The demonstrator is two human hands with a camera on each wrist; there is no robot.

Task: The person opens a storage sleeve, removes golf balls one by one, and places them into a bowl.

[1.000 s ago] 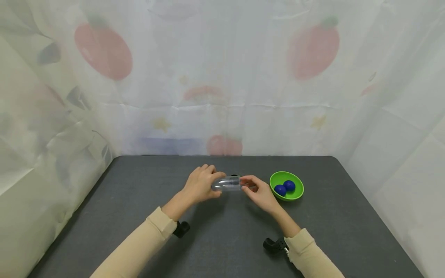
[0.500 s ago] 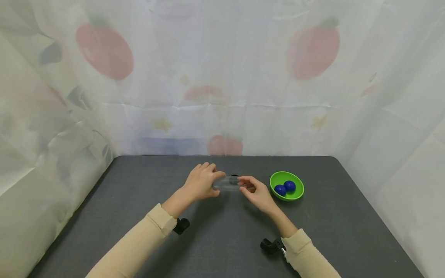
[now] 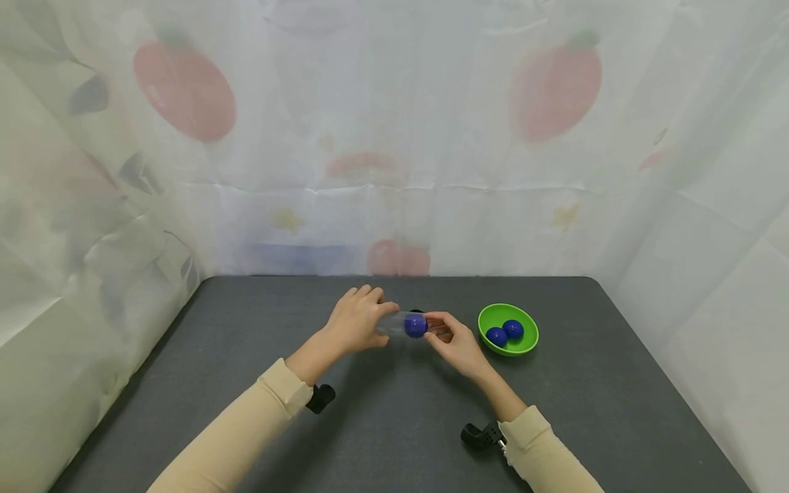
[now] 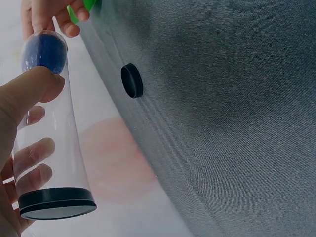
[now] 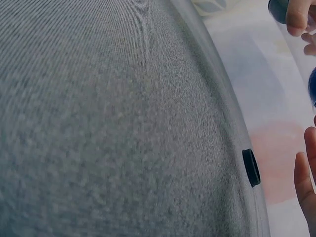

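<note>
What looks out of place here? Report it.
One small black cap lies loose on the table, off the clear tube. The blue ball sits at the tube's open end. Nothing spilled or damaged.
</note>
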